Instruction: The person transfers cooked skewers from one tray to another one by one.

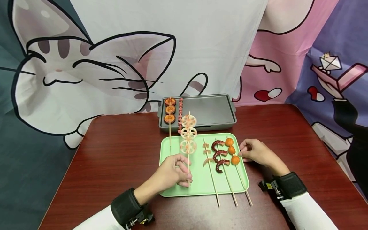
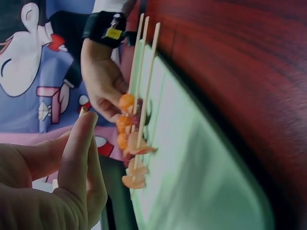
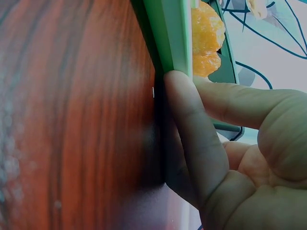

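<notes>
My left hand (image 1: 173, 171) pinches the lower stick of a lotus root skewer (image 1: 188, 147), held upright over the green tray (image 1: 198, 188). The stick's tip (image 2: 83, 111) pokes out past the fingertips in the left wrist view. At the tray's right rim, my right hand (image 1: 257, 152) pinches the edge between thumb and finger; the right wrist view shows the thumb (image 3: 184, 96) against the rim (image 3: 165, 33). On the tray's right half lie a skewer of thin pale-orange slices (image 1: 206, 151), one of dark red curled tentacle pieces (image 1: 220, 153) and one of orange balls (image 1: 231, 150).
Behind the tray stands a grey rectangular pan (image 1: 210, 111). Along its left side lie a skewer of browned round mushroom-like slices (image 1: 169, 110) and one of small pink pieces (image 1: 180, 111). Brown wooden table (image 1: 120, 153) below; a cartoon-print cloth (image 1: 218, 41) hangs behind.
</notes>
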The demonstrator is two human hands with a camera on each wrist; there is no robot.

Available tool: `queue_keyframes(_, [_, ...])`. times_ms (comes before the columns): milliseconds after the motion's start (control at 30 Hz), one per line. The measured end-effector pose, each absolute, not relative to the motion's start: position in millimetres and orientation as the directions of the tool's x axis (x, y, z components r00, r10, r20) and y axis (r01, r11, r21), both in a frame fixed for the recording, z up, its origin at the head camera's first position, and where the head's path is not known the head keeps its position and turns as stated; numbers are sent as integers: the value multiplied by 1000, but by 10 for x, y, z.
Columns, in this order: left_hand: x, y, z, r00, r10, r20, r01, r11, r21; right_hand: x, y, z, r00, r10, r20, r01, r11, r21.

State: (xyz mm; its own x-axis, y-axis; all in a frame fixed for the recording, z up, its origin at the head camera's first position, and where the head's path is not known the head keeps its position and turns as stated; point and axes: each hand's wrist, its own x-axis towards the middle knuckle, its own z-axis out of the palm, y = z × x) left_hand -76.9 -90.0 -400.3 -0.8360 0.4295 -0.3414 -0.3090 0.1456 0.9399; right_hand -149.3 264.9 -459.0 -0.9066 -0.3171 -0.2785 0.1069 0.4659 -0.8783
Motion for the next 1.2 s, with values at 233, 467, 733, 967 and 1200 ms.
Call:
queue_keyframes(233, [-699,-916,-4058,-825,430,-368,-325,172,930,-1505,2642,-4587,-906,-314,-283,115,462,-879])
queue_keyframes(467, [-629,-900,-4160,-805,439,-399,-371,153,916,-1497,2643,-4576,-906,-317,-281,109,466,-878])
queue_keyframes(733, [-568,-869,-4256,-789,444,-425,-400,153,904,-1495,2644,-4578,-904,-318,-285,115,463,-879])
queue_keyframes(967, [-549,-845,-4312,-781,453,-430,-413,142,899,-1496,2645,-4575,-905,-314,-288,120,462,-879])
queue_keyframes(1200, [-541,-803,-4375,-768,457,-449,-442,129,888,-1501,2650,-4578,-904,-308,-295,125,468,-875])
